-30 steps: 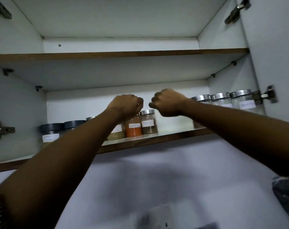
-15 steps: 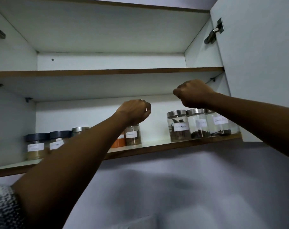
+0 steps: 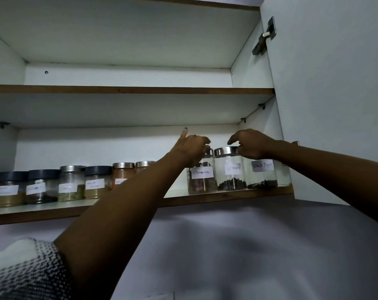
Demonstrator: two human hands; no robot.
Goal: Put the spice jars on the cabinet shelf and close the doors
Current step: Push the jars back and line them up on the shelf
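Three clear jars with steel lids stand at the right end of the lower cabinet shelf: the Cinnamon jar, the Cloves jar touching it, and the Black Pepper jar just beside that. The left hand grips the top of the Cinnamon jar with curled fingers, index finger sticking up. The right hand covers the Black Pepper jar's lid, its fingers curled and touching the Cloves lid. Six more jars line the shelf's left part, the left forearm crossing the nearest. The right door stands open.
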